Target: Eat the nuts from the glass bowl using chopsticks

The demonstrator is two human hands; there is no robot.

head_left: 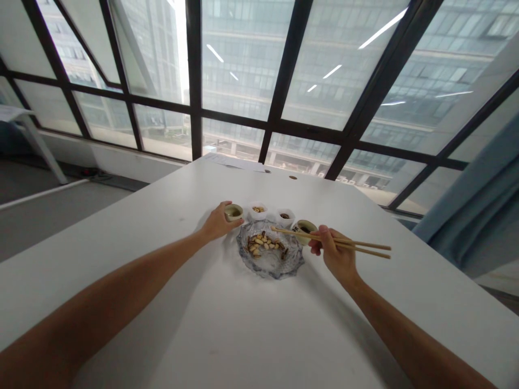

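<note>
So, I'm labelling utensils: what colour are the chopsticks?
The chopsticks are light tan, in the head view.

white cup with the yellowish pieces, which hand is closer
Left. The left hand is just left of the white cup, holding a small greenish cup; the right hand is farther off to the right, holding chopsticks.

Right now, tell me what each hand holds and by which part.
Left hand: a small ceramic cup, by its outer wall. Right hand: a pair of wooden chopsticks, near mid-length.
</note>
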